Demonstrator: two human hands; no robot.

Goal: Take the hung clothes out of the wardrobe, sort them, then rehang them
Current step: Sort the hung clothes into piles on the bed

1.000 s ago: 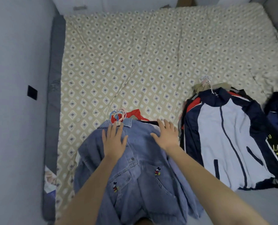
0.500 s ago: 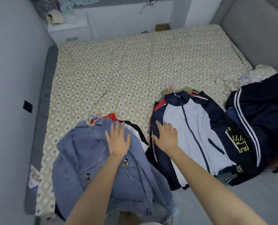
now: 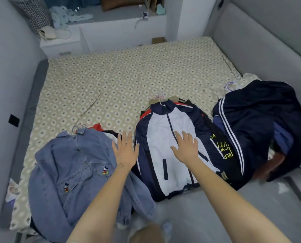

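Observation:
Three piles of clothes on hangers lie along the near edge of the bed (image 3: 128, 81). A blue denim jacket (image 3: 72, 169) tops the left pile. A navy and white zip jacket (image 3: 160, 130) tops the middle pile. A dark navy garment with white stripes (image 3: 255, 120) covers the right pile. My left hand (image 3: 126, 151) is flat with fingers spread, over the gap between the denim jacket and the zip jacket. My right hand (image 3: 185, 147) is flat with spread fingers over the white front of the zip jacket. Neither hand holds anything.
The patterned mattress stretches away behind the piles. A grey wall (image 3: 5, 85) runs along the left and a grey padded headboard (image 3: 269, 50) along the right. A white cabinet (image 3: 62, 44) and a cluttered ledge (image 3: 111, 13) stand at the far end.
Both hands have shifted right: the left off the denim jacket to its right edge, the right from the zip jacket's left sleeve onto its white front. The view has tilted up.

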